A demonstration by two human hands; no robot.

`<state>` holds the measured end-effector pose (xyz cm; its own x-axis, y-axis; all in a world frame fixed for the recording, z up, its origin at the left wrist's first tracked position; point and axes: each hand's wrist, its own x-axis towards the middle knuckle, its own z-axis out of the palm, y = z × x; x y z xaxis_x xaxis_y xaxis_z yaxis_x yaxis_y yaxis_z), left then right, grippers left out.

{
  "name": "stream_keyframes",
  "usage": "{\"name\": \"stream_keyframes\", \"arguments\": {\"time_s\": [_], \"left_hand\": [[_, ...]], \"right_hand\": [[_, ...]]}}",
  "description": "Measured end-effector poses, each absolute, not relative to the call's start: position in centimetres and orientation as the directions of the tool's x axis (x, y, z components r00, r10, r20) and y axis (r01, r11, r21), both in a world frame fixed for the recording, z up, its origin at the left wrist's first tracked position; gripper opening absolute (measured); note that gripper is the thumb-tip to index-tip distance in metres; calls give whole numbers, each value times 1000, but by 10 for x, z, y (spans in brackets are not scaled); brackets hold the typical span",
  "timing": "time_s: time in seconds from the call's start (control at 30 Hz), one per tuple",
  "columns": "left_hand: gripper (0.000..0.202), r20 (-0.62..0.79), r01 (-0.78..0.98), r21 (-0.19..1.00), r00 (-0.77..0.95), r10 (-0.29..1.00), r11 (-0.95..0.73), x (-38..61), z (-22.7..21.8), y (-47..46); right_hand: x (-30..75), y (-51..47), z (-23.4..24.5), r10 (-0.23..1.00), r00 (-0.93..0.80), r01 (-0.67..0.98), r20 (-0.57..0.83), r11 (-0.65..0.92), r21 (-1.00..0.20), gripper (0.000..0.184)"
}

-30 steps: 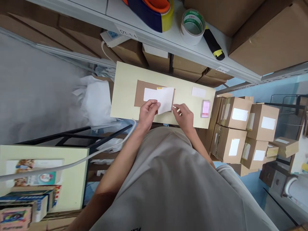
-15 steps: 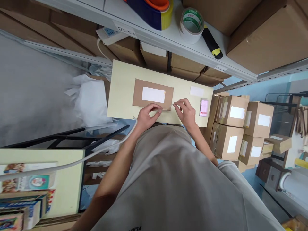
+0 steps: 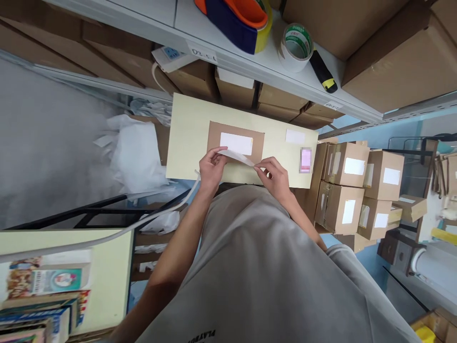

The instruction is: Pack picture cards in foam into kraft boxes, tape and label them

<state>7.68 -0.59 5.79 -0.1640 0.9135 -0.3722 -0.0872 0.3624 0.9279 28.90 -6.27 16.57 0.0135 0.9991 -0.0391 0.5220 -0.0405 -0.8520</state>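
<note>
Between my two hands a thin white strip (image 3: pixel 236 156) is stretched, bowed slightly upward; whether it is tape or paper I cannot tell. My left hand (image 3: pixel 210 167) pinches its left end, and the fingers of my right hand (image 3: pixel 274 177) are closed on its right end. Just beyond lies a flat brown cardboard piece or box (image 3: pixel 215 132) with a white label (image 3: pixel 233 143) on its upper face. The strip hides part of the cardboard's near edge. Both rest on a pale yellow board (image 3: pixel 185 138).
A phone (image 3: pixel 305 159) and a white slip (image 3: pixel 295 136) lie at the board's right. The shelf above carries a tape dispenser (image 3: pixel 235 28), a tape roll (image 3: pixel 295 47) and a black-and-yellow cutter (image 3: pixel 322 71). Labelled cartons (image 3: pixel 341 190) are stacked right. A cable (image 3: pixel 150 216) passes my left arm.
The strip has come up off the cardboard's near edge into the air, now broadly visible between my hands. My left hand has lifted and turned. The whole view has shifted slightly.
</note>
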Motion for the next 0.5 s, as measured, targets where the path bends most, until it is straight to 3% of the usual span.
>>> {"name": "stream_keyframes", "arguments": {"time_s": [0.2, 0.37, 0.5], "left_hand": [[36, -374, -36, 927, -176, 910, 374, 59, 63, 3], [28, -337, 53, 937, -113, 935, 344, 47, 50, 18], [17, -379, 237, 891, -79, 922, 386, 48, 34, 37]], "right_hand": [[280, -58, 155, 983, 172, 460, -67, -140, -877, 41], [283, -37, 110, 923, 310, 288, -229, -321, -902, 43], [289, -12, 74, 858, 354, 273, -373, -476, -836, 34]]}}
